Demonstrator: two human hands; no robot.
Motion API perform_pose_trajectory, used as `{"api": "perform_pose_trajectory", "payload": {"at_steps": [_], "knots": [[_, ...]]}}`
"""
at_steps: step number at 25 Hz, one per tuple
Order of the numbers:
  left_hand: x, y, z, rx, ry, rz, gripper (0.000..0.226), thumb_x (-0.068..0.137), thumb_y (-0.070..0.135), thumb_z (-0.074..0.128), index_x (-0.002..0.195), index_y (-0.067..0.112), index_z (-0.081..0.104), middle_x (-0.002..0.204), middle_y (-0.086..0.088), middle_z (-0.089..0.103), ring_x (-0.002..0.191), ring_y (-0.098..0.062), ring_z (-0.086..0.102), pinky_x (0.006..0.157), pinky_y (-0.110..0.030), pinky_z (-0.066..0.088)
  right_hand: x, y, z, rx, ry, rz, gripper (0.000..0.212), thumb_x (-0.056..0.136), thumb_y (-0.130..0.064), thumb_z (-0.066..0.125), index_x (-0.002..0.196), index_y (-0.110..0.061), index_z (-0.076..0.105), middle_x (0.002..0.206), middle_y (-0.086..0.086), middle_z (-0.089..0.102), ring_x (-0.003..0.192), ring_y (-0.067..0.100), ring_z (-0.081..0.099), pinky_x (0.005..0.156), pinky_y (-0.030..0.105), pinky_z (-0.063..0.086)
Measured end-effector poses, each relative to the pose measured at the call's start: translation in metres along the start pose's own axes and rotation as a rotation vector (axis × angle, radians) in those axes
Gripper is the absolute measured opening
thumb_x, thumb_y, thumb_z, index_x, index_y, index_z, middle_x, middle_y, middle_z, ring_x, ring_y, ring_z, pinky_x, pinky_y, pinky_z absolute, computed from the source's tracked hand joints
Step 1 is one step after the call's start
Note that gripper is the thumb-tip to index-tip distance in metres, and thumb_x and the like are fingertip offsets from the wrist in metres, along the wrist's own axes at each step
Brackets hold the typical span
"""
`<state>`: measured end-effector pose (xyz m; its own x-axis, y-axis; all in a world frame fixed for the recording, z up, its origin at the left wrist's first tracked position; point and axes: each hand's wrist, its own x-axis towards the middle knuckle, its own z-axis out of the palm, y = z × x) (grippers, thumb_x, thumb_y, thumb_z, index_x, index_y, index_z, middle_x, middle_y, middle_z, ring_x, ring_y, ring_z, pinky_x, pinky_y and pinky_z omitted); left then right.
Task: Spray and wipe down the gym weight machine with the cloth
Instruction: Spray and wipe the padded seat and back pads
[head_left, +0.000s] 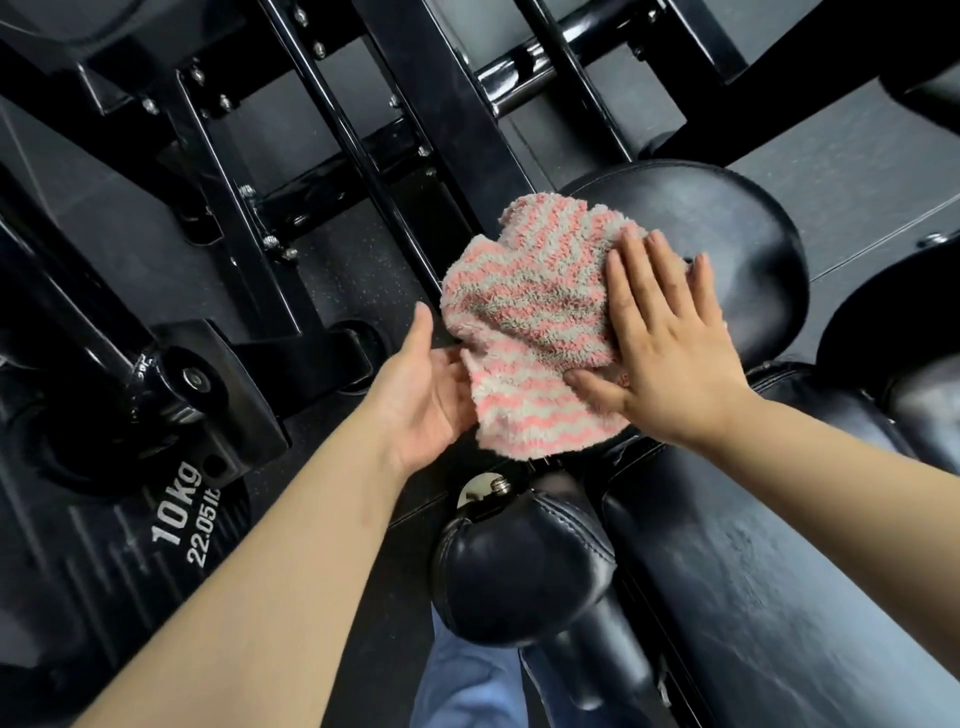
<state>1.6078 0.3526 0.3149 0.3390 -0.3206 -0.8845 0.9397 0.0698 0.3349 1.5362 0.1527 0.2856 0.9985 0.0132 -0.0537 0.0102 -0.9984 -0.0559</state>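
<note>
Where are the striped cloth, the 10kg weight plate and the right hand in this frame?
striped cloth (524, 322): head view, middle of the pink and grey pile.
10kg weight plate (179, 512): head view, on the white printed lettering.
right hand (670, 343): head view, back of the hand, pressed flat on the cloth.

A dark speckled rubber floor (340, 270) is lying under everything, with grey floor mats (852, 156) spreading at upper right. A black weight plate (156, 519) marked 10kg and 22.05 lb is sitting at lower left. Overhead light is glinting off a glossy black tube (524, 70) at top.
</note>
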Motion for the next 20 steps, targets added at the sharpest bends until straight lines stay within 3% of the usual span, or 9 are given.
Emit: {"api": "perform_pose_trajectory", "payload": {"at_steps": [2, 5, 7, 10, 12, 14, 15, 17, 20], "knots": [[-0.008, 0.014, 0.011, -0.013, -0.078, -0.041, 0.075, 0.081, 0.067, 0.040, 0.107, 0.002, 0.067, 0.115, -0.013, 0.065, 0.115, -0.020, 0.054, 0.104, -0.035, 0.041, 0.004, 0.000, 0.000, -0.007, 0.011, -0.029, 0.100, 0.079, -0.070, 0.031, 0.143, 0.007, 0.029, 0.150, 0.026, 0.027, 0.139, 0.041, 0.024, 0.111, 0.058, 0.012], [-0.012, 0.021, 0.027, 0.051, -0.144, 0.172, 0.033, 0.077, 0.025, 0.062, 0.107, 0.012, 0.065, 0.090, -0.005, 0.072, 0.083, -0.018, 0.069, 0.070, -0.032, 0.057, 0.007, -0.001, 0.000, -0.007, 0.024, -0.040, 0.102, 0.079, -0.072, 0.030, 0.143, 0.008, 0.028, 0.150, 0.027, 0.026, 0.140, 0.040, 0.023, 0.112, 0.056, 0.011], [-0.013, 0.020, 0.019, -0.096, -0.135, 0.360, 0.033, 0.073, -0.001, 0.060, 0.098, 0.021, 0.065, 0.082, -0.001, 0.069, 0.076, -0.017, 0.068, 0.065, -0.032, 0.056, 0.007, -0.004, 0.001, 0.003, 0.028, -0.019, 0.105, 0.078, -0.073, 0.029, 0.143, 0.009, 0.027, 0.150, 0.028, 0.024, 0.140, 0.040, 0.021, 0.112, 0.055, 0.009], [-0.006, -0.002, -0.012, -0.346, 0.095, 0.398, 0.062, 0.077, -0.011, 0.048, 0.127, 0.025, 0.052, 0.125, -0.002, 0.062, 0.110, -0.021, 0.062, 0.083, -0.039, 0.054, 0.003, -0.011, 0.003, 0.015, 0.017, 0.007, 0.106, 0.078, -0.074, 0.030, 0.143, 0.009, 0.027, 0.151, 0.028, 0.023, 0.140, 0.042, 0.021, 0.112, 0.057, 0.009], [0.001, -0.022, -0.028, -0.272, 0.429, 0.223, 0.066, 0.087, -0.010, 0.045, 0.143, 0.023, 0.033, 0.138, -0.006, 0.050, 0.120, -0.020, 0.054, 0.089, -0.032, 0.049, 0.001, -0.012, 0.004, 0.008, 0.011, 0.005, 0.106, 0.077, -0.075, 0.030, 0.144, 0.008, 0.026, 0.151, 0.027, 0.022, 0.140, 0.042, 0.020, 0.111, 0.058, 0.009], [0.004, -0.032, -0.031, -0.164, 0.695, 0.179, 0.057, 0.093, -0.002, 0.047, 0.144, 0.020, 0.033, 0.135, -0.005, 0.049, 0.114, -0.014, 0.052, 0.096, -0.027, 0.042, 0.000, -0.009, 0.001, 0.014, 0.011, -0.013, 0.105, 0.079, -0.076, 0.028, 0.146, 0.004, 0.022, 0.153, 0.027, 0.018, 0.142, 0.040, 0.016, 0.112, 0.057, 0.006], [0.006, -0.028, -0.027, -0.131, 0.694, 0.265, 0.051, 0.095, 0.003, 0.048, 0.142, 0.019, 0.036, 0.133, -0.003, 0.049, 0.109, -0.012, 0.053, 0.097, -0.026, 0.040, 0.000, -0.008, 0.000, 0.022, 0.019, -0.038, 0.103, 0.080, -0.076, 0.026, 0.147, 0.002, 0.021, 0.153, 0.027, 0.017, 0.142, 0.039, 0.014, 0.112, 0.057, 0.004], [0.011, -0.012, 0.001, -0.035, 0.507, 0.427, 0.041, 0.099, 0.022, 0.044, 0.140, 0.023, 0.038, 0.139, 0.002, 0.044, 0.117, -0.011, 0.047, 0.103, -0.030, 0.037, 0.000, -0.005, -0.003, 0.051, 0.046, -0.095, 0.092, 0.086, -0.073, 0.022, 0.148, -0.005, 0.023, 0.154, 0.025, 0.017, 0.142, 0.038, 0.014, 0.112, 0.057, 0.003], [0.035, 0.002, 0.050, 0.397, 0.211, 0.590, 0.057, 0.090, 0.057, 0.043, 0.140, 0.030, 0.037, 0.146, 0.007, 0.036, 0.130, -0.008, 0.036, 0.111, -0.037, 0.028, 0.008, 0.000, -0.003, 0.148, 0.087, -0.049, 0.071, 0.093, -0.061, 0.023, 0.147, -0.016, 0.033, 0.155, 0.020, 0.020, 0.142, 0.037, 0.017, 0.111, 0.057, 0.004]]}}
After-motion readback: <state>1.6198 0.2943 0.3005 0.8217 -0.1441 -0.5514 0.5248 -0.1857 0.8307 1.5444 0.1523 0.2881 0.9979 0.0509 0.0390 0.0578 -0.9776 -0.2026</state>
